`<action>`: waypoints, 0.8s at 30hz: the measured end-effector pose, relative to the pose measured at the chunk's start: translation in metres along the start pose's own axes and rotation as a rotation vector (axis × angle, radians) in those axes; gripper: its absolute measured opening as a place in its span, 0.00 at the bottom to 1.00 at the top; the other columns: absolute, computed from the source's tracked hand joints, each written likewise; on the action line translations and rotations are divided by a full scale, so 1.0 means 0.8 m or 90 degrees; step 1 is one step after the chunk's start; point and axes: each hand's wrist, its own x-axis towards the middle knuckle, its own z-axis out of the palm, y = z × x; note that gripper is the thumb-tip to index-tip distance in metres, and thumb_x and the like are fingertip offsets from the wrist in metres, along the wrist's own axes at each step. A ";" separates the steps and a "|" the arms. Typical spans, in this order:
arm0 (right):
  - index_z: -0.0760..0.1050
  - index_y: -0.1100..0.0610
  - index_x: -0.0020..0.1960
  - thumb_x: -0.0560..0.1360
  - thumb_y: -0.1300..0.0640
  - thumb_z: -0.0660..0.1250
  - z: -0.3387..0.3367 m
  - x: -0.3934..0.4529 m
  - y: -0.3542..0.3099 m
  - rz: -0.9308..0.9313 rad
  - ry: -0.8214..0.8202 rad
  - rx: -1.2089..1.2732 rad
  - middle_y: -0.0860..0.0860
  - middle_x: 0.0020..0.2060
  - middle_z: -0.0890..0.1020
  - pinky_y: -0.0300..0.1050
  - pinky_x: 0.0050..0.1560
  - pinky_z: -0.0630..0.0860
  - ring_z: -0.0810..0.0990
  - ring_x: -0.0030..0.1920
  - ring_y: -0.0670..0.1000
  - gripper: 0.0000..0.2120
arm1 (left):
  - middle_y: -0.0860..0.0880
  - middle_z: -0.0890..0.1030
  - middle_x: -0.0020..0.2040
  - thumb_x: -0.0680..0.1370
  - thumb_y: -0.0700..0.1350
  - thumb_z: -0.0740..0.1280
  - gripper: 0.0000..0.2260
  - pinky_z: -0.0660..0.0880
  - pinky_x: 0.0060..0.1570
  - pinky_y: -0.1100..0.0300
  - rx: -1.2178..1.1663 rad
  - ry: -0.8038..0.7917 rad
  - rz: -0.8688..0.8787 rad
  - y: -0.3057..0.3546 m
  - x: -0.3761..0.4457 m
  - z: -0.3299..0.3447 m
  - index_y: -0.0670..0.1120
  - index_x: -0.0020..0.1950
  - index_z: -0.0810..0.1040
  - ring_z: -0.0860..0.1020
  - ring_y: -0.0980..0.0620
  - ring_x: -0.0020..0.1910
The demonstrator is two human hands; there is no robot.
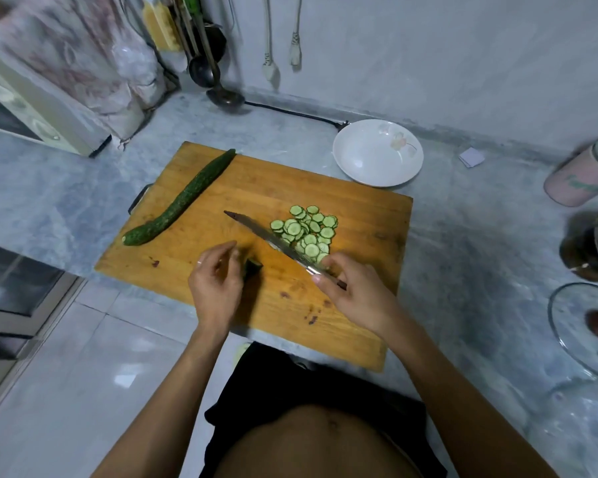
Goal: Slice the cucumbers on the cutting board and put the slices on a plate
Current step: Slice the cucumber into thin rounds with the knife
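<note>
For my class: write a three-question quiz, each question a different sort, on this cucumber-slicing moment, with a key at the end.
1. True or false: the white plate already holds cucumber slices.
2. Multiple choice: what does the right hand hold? A) a ladle B) the knife C) the whole cucumber
3. Short answer: where does the pile of slices lie, and on which side of the blade?

Key
1. False; the plate holds none.
2. B.
3. On the cutting board, to the right of the blade; the left hand holds the dark end piece on the other side.
</note>
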 end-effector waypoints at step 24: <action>0.78 0.50 0.53 0.83 0.42 0.57 0.028 -0.028 -0.068 -0.087 -0.069 -0.096 0.47 0.30 0.72 0.51 0.36 0.73 0.75 0.37 0.50 0.15 | 0.43 0.80 0.51 0.73 0.39 0.67 0.10 0.72 0.42 0.58 0.242 -0.057 0.095 -0.055 -0.042 0.020 0.44 0.51 0.85 0.76 0.43 0.49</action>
